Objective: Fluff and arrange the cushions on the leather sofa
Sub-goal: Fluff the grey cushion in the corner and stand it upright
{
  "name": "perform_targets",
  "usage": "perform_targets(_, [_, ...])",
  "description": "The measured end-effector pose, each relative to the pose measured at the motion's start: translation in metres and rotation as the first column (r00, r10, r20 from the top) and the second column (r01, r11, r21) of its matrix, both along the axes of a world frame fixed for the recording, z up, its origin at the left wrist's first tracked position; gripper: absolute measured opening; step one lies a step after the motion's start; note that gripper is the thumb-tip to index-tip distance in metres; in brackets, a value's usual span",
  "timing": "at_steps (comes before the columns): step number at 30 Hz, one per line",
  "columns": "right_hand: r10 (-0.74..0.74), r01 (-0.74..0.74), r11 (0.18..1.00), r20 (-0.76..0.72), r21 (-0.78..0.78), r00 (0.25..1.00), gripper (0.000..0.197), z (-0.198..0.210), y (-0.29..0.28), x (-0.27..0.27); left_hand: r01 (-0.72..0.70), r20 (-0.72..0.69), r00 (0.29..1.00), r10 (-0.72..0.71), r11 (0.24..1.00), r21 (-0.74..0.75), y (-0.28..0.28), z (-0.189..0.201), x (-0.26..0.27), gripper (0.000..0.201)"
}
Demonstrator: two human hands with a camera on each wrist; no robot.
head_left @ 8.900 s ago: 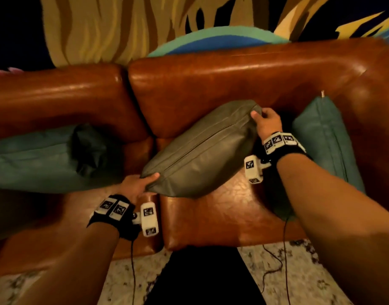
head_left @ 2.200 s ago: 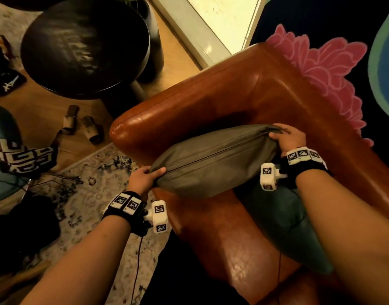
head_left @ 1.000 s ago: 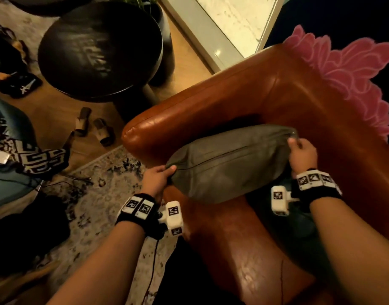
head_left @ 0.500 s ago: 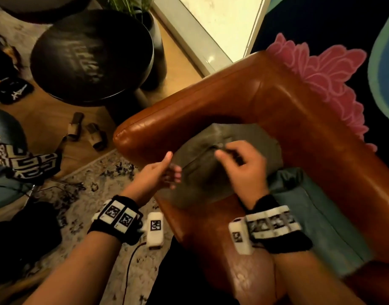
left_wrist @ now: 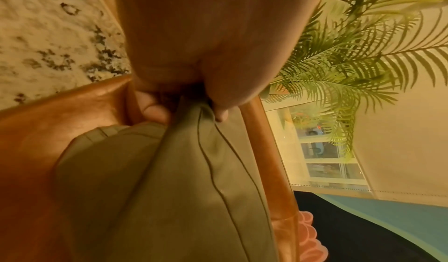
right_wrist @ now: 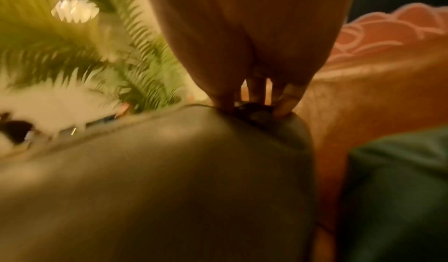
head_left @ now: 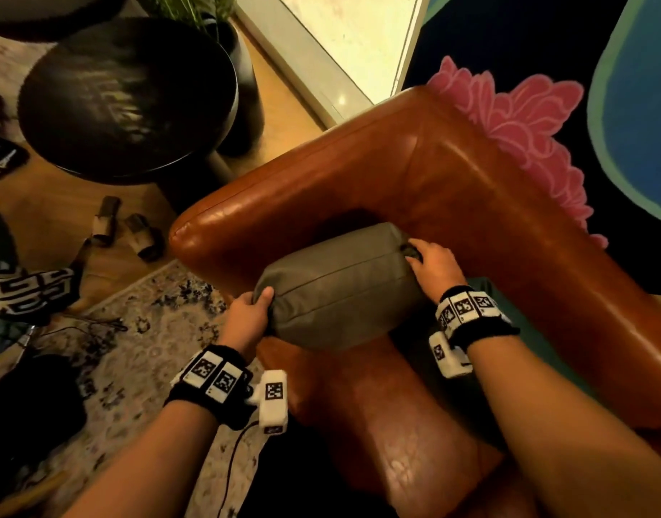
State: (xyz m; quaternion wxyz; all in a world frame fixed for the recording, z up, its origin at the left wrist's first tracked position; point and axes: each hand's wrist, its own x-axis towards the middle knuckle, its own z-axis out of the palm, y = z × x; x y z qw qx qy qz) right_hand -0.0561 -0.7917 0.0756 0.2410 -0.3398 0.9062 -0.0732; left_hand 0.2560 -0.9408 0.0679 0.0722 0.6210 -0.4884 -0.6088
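A grey-olive cushion (head_left: 340,289) stands on its edge in the corner of the brown leather sofa (head_left: 359,188), against the armrest. My left hand (head_left: 263,299) grips its near left corner, the thumb on top; in the left wrist view the fingers (left_wrist: 155,110) pinch the seamed corner of the cushion (left_wrist: 181,189). My right hand (head_left: 415,252) grips the far right corner next to the backrest; the right wrist view shows fingertips (right_wrist: 286,103) dug into the cushion (right_wrist: 157,180). A teal cushion (right_wrist: 392,189) lies just right of it, mostly hidden under my right arm.
A round dark side table (head_left: 127,99) and a potted palm (head_left: 243,69) stand beyond the armrest. A patterned rug (head_left: 153,330), a pair of slippers (head_left: 127,229) and cables lie on the floor to the left. The sofa seat (head_left: 396,443) stretches toward me.
Half a second ago both hands were near the middle of the grey cushion's top. They have moved apart, and each now grips one end of it.
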Motion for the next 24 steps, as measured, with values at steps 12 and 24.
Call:
perform_targets(12, [-0.276, 0.528, 0.68, 0.489, -0.51, 0.828, 0.008, 0.031, 0.052, -0.024, -0.129, 0.221, 0.961, 0.169, 0.974, -0.185, -0.004, 0.002, 0.011, 0.073])
perform_targets(24, [0.394, -0.459, 0.786, -0.237, -0.413, 0.888, 0.056, 0.006, -0.036, 0.168, 0.107, 0.031, 0.994, -0.103, 0.939, -0.326, 0.033, 0.014, -0.023, 0.022])
